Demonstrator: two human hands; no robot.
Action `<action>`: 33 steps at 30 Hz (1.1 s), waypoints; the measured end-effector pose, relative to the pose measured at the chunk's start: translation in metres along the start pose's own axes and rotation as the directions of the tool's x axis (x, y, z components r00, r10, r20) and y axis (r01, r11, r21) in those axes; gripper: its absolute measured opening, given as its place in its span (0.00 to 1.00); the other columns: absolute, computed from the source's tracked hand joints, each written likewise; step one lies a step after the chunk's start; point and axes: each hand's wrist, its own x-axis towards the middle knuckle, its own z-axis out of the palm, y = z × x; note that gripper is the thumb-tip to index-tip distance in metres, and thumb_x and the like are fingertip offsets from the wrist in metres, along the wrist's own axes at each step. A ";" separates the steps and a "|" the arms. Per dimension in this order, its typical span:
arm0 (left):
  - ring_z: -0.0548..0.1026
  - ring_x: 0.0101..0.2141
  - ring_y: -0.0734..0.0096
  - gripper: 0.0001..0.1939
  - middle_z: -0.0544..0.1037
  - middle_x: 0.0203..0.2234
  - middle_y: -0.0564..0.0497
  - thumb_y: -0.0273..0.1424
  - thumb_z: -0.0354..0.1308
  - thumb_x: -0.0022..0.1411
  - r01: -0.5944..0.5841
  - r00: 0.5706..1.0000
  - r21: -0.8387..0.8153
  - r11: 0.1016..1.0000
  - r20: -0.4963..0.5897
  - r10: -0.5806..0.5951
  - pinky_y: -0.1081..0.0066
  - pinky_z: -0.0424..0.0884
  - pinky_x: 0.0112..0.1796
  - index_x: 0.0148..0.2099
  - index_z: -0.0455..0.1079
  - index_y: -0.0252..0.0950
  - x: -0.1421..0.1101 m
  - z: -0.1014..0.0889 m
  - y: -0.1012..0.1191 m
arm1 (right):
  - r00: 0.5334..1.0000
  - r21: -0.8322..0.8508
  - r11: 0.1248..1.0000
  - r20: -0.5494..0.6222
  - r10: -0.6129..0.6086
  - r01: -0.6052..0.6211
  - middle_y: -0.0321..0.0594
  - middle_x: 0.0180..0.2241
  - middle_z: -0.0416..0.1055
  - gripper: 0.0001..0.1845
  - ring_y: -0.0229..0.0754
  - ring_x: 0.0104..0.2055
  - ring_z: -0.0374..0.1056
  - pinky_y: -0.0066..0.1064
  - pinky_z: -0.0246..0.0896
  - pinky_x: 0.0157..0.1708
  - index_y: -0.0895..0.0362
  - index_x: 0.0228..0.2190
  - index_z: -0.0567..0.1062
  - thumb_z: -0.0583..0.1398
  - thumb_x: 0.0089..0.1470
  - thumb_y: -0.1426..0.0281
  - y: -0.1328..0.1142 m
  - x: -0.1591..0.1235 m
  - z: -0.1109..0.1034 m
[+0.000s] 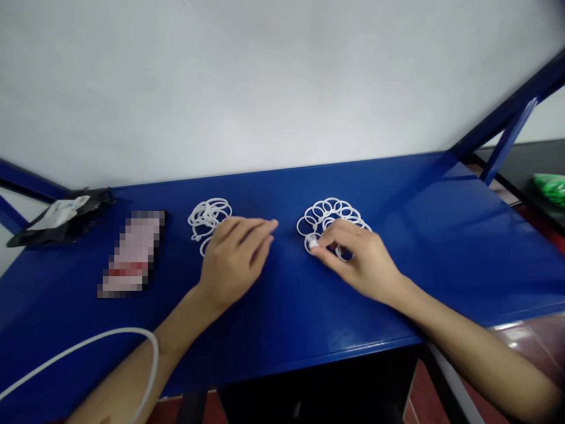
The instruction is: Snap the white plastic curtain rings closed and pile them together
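Observation:
Several white rings (332, 205) lie in overlapping loops on the blue table, right of centre. At their near left edge my right hand (353, 253) is closed, its thumb and forefinger pinching a small white piece (312, 242) whose exact kind I cannot make out. A looser heap of white rings (209, 215) sits to the left. Just in front of that heap, and partly covering it, is my left hand (236, 253). Its fingers are stretched out toward the right and nothing shows in them.
A pixelated flat item (132, 253) lies on the blue table (273, 330) at left. Beyond it is a black plastic package (66, 215) with a white label. A white cable (101, 335) loops over my left forearm. Blue frame bars (507, 141) stand at right; a pale wall (282, 88) rises behind.

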 end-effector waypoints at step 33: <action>0.64 0.39 0.54 0.05 0.70 0.32 0.44 0.26 0.52 0.64 0.102 0.925 0.384 0.918 0.303 -0.230 0.57 0.60 0.37 0.35 0.67 0.38 -0.009 -0.020 -0.071 | 0.957 -0.252 0.965 0.253 0.140 -0.074 0.39 0.38 0.78 0.08 0.41 0.40 0.72 0.33 0.66 0.40 0.55 0.37 0.79 0.58 0.64 0.71 0.043 0.009 -0.038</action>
